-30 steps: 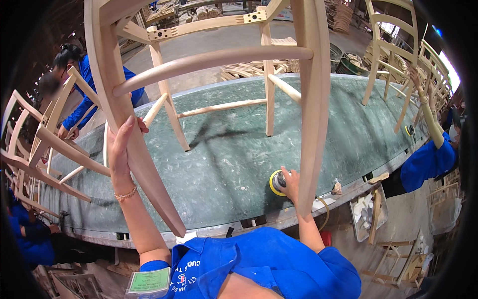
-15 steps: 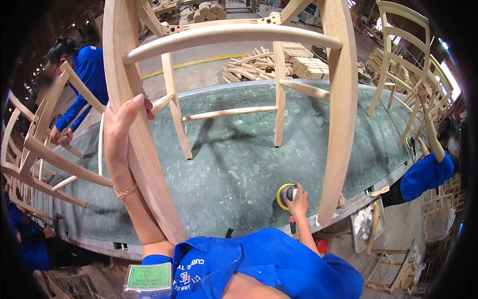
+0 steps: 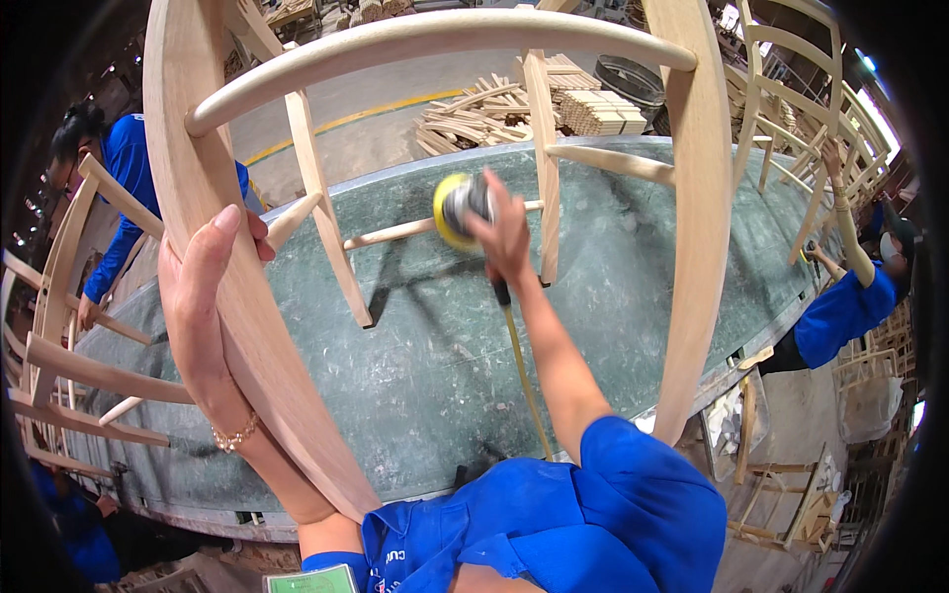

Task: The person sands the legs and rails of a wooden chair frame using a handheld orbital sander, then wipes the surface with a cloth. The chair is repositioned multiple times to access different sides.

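Observation:
A pale, unpainted wooden chair [image 3: 684, 217] stands close in front of me on the green-topped table [image 3: 445, 376]. My left hand [image 3: 206, 282] is wrapped round its left upright, thumb up along the wood. My right hand [image 3: 502, 225] grips an orbital sander [image 3: 465, 206] with a yellow pad and a dark body. The sander is inside the chair's frame, in front of the low far rung [image 3: 390, 234]; whether the pad touches the rung I cannot tell. A yellowish hose [image 3: 524, 376] hangs from the sander toward me.
At the left, a co-worker in blue [image 3: 129, 188] handles another wooden chair [image 3: 59, 306]. On the right, another person in blue [image 3: 840, 321] works beside a tall chair [image 3: 791, 89]. Beyond the table, stacked wooden strips [image 3: 603, 111] lie on the floor.
My right hand has lifted the sander from the table's near right and carried it forward and left, into the chair's frame. The chair appears slightly shifted and nearer; my left hand keeps its hold.

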Motion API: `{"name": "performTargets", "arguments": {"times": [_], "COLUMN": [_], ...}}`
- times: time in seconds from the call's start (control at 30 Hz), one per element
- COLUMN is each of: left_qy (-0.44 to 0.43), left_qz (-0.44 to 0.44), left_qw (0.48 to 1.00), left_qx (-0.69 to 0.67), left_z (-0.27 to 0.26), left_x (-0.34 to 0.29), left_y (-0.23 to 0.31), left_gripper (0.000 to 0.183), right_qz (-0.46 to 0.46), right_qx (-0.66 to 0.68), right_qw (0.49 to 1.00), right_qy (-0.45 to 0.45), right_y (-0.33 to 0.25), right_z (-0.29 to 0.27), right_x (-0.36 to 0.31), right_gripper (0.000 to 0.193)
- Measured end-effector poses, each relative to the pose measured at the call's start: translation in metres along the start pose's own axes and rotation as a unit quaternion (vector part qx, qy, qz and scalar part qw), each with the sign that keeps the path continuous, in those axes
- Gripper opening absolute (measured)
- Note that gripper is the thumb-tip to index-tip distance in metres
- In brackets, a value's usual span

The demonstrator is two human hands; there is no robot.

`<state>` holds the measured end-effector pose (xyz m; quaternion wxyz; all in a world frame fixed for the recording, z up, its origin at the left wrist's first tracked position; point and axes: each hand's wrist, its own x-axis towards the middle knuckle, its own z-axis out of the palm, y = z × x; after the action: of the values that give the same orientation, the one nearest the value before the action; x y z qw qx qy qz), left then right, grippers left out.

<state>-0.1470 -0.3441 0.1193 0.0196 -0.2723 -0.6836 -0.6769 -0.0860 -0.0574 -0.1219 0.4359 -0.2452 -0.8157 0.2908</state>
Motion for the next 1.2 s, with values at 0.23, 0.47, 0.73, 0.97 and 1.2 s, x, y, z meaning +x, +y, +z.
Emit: {"name": "performTargets", "arguments": {"times": [0.23, 0.47, 0.73, 0.97, 1.2], "left_qy": [0.029, 0.061, 0.074, 0.102, -0.052], "left_qz": [-0.010, -0.041, -0.038, -0.031, 0.032], "left_qw": [0.999, 0.997, 0.996, 0.994, 0.994], "left_qx": [-0.009, -0.020, -0.012, -0.039, -0.092], "left_z": [0.007, 0.017, 0.021, 0.029, -0.001], "left_x": [-0.005, -0.014, -0.009, -0.009, 0.011], "left_y": [0.004, 0.009, 0.010, 0.009, -0.004], "left_gripper": [0.054, 0.052, 0.051, 0.047, 0.042], "right_qz": [0.106, 0.146, 0.155, 0.086, -0.133], "right_qx": [-0.111, -0.152, -0.126, -0.166, -0.069], "right_qw": [0.974, 0.953, 0.948, 0.976, 0.986], "right_qy": [0.164, 0.216, 0.248, 0.107, -0.066], "right_y": [-0.014, 0.016, 0.025, 0.025, -0.038], "right_z": [-0.023, -0.037, -0.035, -0.021, 0.049], "right_x": [0.190, 0.235, 0.243, 0.211, 0.161], "right_gripper": [0.070, 0.062, 0.073, 0.079, 0.083]}}
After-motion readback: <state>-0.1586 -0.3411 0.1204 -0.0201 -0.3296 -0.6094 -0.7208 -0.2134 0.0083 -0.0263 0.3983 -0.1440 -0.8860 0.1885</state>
